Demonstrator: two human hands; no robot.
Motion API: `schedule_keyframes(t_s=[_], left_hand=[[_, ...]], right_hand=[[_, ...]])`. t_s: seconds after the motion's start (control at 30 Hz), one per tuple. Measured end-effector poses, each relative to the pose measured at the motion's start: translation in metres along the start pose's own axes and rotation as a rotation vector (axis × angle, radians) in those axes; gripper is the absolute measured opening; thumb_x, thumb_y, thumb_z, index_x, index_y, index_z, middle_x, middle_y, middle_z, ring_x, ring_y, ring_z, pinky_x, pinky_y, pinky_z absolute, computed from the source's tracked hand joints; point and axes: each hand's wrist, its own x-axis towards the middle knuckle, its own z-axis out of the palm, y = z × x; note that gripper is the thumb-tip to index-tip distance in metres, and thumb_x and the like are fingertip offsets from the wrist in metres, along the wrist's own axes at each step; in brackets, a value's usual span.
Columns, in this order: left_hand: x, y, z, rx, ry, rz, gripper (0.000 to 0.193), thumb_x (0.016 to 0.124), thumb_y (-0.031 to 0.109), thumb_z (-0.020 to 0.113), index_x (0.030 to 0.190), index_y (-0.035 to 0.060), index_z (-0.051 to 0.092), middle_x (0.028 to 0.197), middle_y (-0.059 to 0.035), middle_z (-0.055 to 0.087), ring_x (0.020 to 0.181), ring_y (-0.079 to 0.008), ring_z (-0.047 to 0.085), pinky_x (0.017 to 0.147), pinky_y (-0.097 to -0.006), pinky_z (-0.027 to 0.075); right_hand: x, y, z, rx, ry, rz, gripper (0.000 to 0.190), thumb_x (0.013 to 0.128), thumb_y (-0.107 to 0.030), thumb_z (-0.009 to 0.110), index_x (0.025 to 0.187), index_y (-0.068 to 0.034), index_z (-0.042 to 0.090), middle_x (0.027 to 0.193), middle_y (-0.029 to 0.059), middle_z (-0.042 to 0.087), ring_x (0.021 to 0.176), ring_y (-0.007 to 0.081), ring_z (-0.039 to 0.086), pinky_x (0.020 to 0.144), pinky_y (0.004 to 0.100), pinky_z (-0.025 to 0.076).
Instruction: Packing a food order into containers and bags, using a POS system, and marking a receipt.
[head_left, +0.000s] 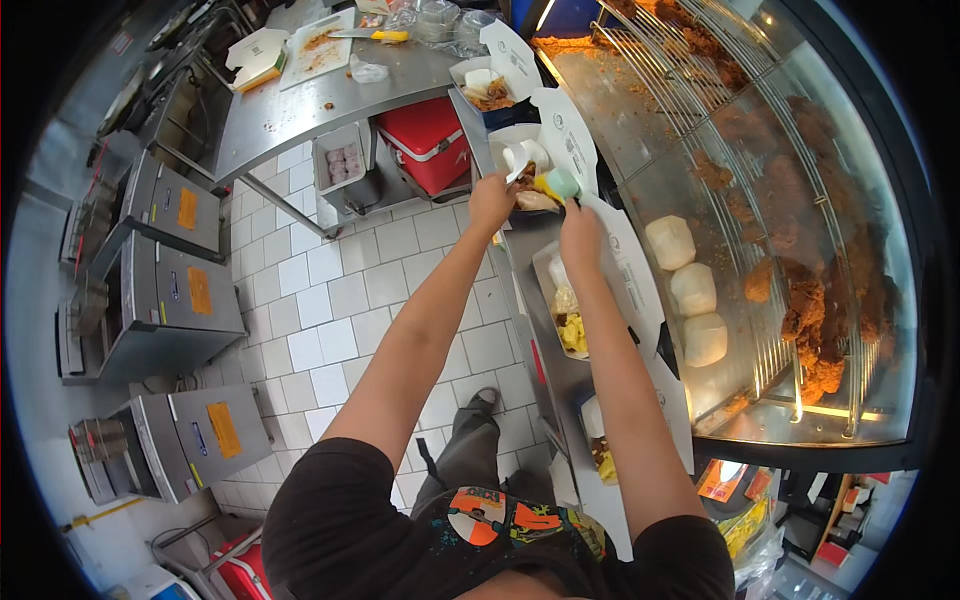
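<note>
An open cardboard food box (568, 142) holds white rice portions and browned food. Over its near edge, my left hand (493, 201) grips a white utensil, perhaps a plastic spoon. At the box's right side, my right hand (580, 225) is closed on the yellow part of an item with a pale green, rounded end (561, 183); its exact kind is unclear. Another open food box (517, 60) with rice and browned food lies beyond. Below my right hand is a box with rice and yellow food (572, 332), and a further box (604, 457) is partly hidden by my right forearm.
A lit glass display case with fried chicken (808, 307) on racks and wrapped white portions (694, 289) stands at right. A steel table (300, 135) bears a cutting board (319, 49) and a yellow-handled knife (390, 35). A red cooler (427, 146) is beneath; fryers line the left.
</note>
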Motion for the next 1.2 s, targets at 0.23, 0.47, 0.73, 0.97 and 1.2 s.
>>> schedule_keyframes(t_s=[0.23,0.47,0.73,0.97,1.2], left_hand=[[0.002,-0.017,0.005,-0.253,-0.028,0.030,0.031,0.067,0.014,0.063,0.095,0.0028,0.061,0.080,-0.0189,0.063,0.071,-0.0275,0.062,0.066,-0.0339,0.047],[-0.002,-0.014,-0.005,-0.593,-0.146,-0.169,0.029,0.063,0.012,0.063,0.087,-0.0023,0.060,0.074,-0.0100,0.063,0.066,-0.0168,0.057,0.064,-0.0299,0.046],[-0.143,0.013,-0.101,-1.488,-0.336,-0.360,0.040,0.073,0.018,0.058,0.111,0.0060,0.053,0.083,-0.0024,0.054,0.077,-0.0102,0.048,0.065,-0.0247,0.038],[-0.284,0.182,-0.123,-0.940,-1.621,0.543,0.017,0.070,0.020,0.066,0.071,0.0024,0.064,0.055,-0.0038,0.044,0.053,-0.0199,0.040,0.051,-0.0314,0.030],[-0.530,0.332,0.043,-0.652,-1.617,-0.085,0.026,0.080,0.014,0.064,0.103,0.0039,0.059,0.085,0.0020,0.058,0.069,-0.0042,0.047,0.056,-0.0190,0.035]], right_hand=[[-0.009,-0.020,-0.003,0.081,0.062,0.054,0.026,0.085,-0.007,0.041,0.106,0.002,0.053,0.091,0.0216,0.058,0.080,0.0360,0.059,0.069,0.0426,0.047],[0.003,-0.018,-0.001,0.282,0.005,0.155,0.019,0.084,-0.012,0.047,0.094,0.002,0.056,0.075,0.0242,0.059,0.073,0.0408,0.057,0.065,0.0465,0.044],[-0.225,-0.018,-0.174,2.264,-0.716,1.327,0.009,0.084,-0.015,0.051,0.084,-0.006,0.051,0.056,-0.0040,0.037,0.040,0.0015,0.029,0.034,0.0150,0.025],[-0.486,0.073,-0.399,1.974,-0.222,1.163,0.032,0.089,-0.022,0.046,0.107,0.004,0.052,0.053,-0.0057,0.032,0.039,0.0002,0.025,0.033,0.0149,0.021],[-0.674,0.244,-0.445,0.294,0.501,1.321,0.023,0.083,-0.025,0.056,0.090,-0.004,0.064,0.057,0.0030,0.056,0.049,0.0110,0.052,0.047,0.0261,0.041]])
